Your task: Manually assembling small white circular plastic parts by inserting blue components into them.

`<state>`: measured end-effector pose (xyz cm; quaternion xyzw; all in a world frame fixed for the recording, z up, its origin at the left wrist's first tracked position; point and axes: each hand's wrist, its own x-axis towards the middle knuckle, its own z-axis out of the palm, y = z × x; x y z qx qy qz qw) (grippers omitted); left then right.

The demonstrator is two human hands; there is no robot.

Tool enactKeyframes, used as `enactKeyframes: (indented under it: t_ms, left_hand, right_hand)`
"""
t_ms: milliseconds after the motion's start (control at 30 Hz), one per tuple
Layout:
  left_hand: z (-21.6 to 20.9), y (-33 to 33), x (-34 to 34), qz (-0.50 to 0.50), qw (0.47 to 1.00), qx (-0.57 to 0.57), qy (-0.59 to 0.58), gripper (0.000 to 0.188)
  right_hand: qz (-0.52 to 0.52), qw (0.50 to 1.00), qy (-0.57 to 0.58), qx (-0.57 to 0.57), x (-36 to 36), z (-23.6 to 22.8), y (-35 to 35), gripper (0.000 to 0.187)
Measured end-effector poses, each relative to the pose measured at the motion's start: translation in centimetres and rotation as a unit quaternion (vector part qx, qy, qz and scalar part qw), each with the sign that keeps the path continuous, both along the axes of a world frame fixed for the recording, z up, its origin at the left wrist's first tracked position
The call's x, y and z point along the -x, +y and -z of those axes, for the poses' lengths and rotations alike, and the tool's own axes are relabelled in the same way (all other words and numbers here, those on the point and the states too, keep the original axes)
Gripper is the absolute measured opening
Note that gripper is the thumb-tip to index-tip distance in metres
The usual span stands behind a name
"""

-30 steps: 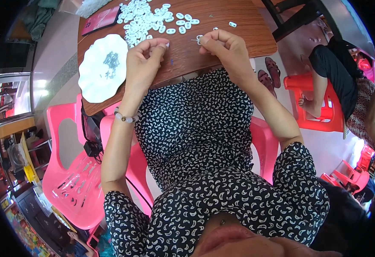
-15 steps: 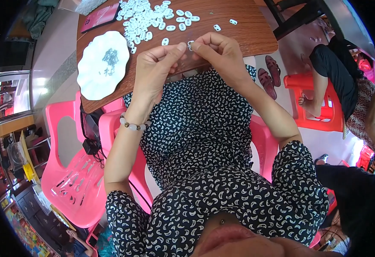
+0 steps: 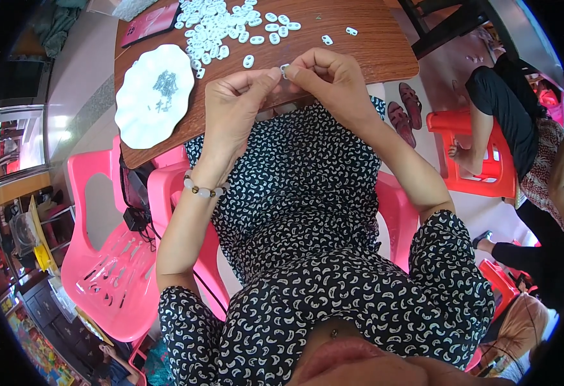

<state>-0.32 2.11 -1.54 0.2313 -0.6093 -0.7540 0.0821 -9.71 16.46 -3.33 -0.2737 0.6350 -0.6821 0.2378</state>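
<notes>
White oval pieces [image 3: 221,26] and a white plate [image 3: 155,96] are carried by the brown wood-grain table [image 3: 372,45]; pink chairs [image 3: 111,270] are seen.

Bright daylight, sharp centre, strong fisheye bending, dark rim.

Counter [image 3: 372,48]: brown wood grain, smooth. On it: glossy white plastic pieces [image 3: 221,26]. Beside it: glossy pink plastic chair [image 3: 111,276].
</notes>
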Motion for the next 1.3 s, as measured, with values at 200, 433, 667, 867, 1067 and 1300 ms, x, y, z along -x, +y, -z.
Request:
enactKeyframes:
  t_ms: [200,433,667,867,1067,1300]
  left_hand:
    - [0.3,0.1,0.1,0.008,1.000,-0.001,0.011,0.019]
    - [0.2,-0.9,1.0,0.013,1.000,0.003,0.006,0.020]
    - [1.0,-2.9,5.4,0.009,0.864,0.503,0.018,0.023]
    - [1.6,-2.6,8.0,0.038,0.769,0.638,-0.022,0.027]
    - [2.0,-2.9,7.9,0.048,0.753,0.656,0.001,0.024]
    - [1.8,-3.2,6.3,0.037,0.859,0.510,0.026,0.019]
  right_hand:
    - [-0.003,1.000,-0.011,0.003,0.2,0.6,0.0,0.018]
    - [0.037,0.999,-0.029,0.017,1.0,0.6,0.6,0.019]
    - [0.077,0.995,-0.002,0.058,2.8,0.3,1.8,0.017]
    - [0.096,0.993,0.001,0.064,3.3,-0.4,2.3,0.016]
    - [0.085,0.992,-0.009,0.087,3.2,-0.4,2.3,0.014]
    - [0.086,0.990,-0.010,0.109,3.2,-0.3,2.2,0.014]
